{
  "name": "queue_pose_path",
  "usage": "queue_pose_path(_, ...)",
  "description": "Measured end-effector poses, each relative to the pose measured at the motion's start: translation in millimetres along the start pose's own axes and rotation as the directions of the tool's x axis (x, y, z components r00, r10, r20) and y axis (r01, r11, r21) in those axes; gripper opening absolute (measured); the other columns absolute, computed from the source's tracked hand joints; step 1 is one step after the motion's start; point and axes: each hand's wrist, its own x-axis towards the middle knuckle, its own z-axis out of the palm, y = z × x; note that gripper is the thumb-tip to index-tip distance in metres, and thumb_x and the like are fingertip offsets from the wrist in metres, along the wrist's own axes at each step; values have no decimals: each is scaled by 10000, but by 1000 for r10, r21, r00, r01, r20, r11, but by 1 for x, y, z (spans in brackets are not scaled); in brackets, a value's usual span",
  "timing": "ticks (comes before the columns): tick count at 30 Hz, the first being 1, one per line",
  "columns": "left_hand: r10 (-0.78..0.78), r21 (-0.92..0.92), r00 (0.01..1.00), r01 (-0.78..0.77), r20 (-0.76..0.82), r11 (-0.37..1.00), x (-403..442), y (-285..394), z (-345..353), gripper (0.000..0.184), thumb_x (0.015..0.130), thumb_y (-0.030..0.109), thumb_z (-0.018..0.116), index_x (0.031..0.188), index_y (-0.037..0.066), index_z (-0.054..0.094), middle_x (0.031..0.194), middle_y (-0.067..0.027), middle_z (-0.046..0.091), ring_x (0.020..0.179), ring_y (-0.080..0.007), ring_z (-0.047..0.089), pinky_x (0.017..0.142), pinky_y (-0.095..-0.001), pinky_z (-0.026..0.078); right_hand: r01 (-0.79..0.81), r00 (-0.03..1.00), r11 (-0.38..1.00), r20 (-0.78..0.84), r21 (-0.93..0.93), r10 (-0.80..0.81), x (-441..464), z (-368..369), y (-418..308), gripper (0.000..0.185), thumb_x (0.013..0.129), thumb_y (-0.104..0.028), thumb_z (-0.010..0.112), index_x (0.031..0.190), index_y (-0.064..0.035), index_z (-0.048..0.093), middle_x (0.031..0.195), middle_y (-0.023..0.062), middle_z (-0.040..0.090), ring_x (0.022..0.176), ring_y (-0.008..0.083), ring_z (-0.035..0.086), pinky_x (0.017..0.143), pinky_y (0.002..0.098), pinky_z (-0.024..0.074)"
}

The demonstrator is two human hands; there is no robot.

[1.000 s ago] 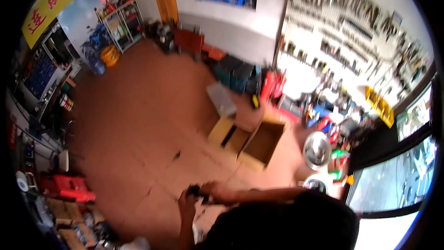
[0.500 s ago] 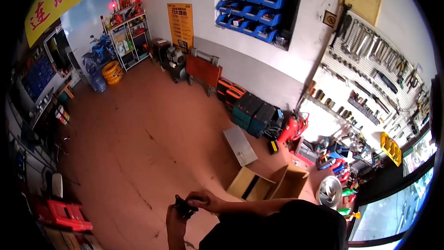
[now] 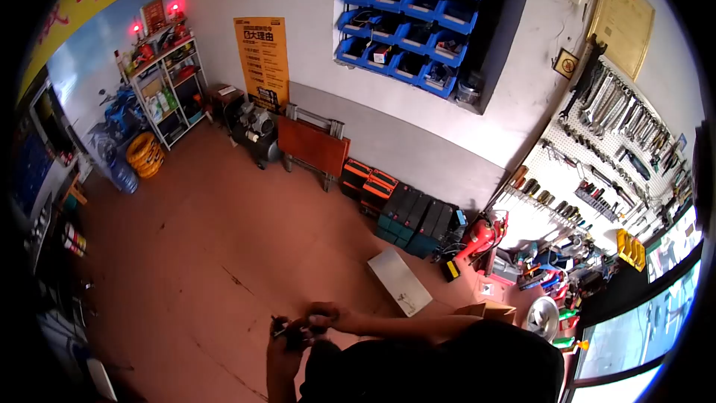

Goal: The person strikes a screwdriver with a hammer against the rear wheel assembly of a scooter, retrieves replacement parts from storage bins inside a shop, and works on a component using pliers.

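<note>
Low in the view, my left hand (image 3: 283,351) is wrapped round a small dark part (image 3: 297,334) whose shape is hard to make out. My right hand (image 3: 327,316) reaches in from the right, its fingers curled against the same dark part. Both hands are close together above the reddish floor (image 3: 216,254). Shadow hides most of the fingertips.
A pale metal box (image 3: 400,281) lies on the floor, with a cardboard box (image 3: 486,311) to its right. Dark battery cases (image 3: 415,220), a red extinguisher (image 3: 483,234) and a folded brown table (image 3: 312,148) line the wall. A metal bowl (image 3: 542,318) is at right.
The view has swung up toward the wall, so the cardboard box sits lower and is partly hidden by my arm. Both hands stay at the dark part, which has turned a little between them.
</note>
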Motion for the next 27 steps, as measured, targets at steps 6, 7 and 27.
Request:
queue_pose_path(6,-287,-160,958,285,11,945,180,63,28,476,971,485,426,1126,60,575,1071,-204,631,940,-360,622,791,-436,538,-120,976,990,-173,70,131,96,-109,-20,394,941,-397,572,985,-7,596,826,77,585,756,145,571,683,297,448)
queue_pose_path(7,-309,-150,951,309,26,939,212,64,24,476,971,485,426,1126,60,575,1071,-204,631,940,-360,622,791,-436,538,-116,971,990,-201,74,129,106,-126,-23,394,941,-397,572,985,-7,596,826,77,585,756,145,571,683,297,448)
queue_pose_path(27,-157,-60,904,145,-397,988,642,66,87,574,970,553,370,771,67,604,725,-110,637,612,-247,596,504,-366,472,-658,120,446,-669,-607,-734,258,-850,-236,537,772,-199,675,1241,-29,475,1212,289,468,1070,471,460,914,508,408)
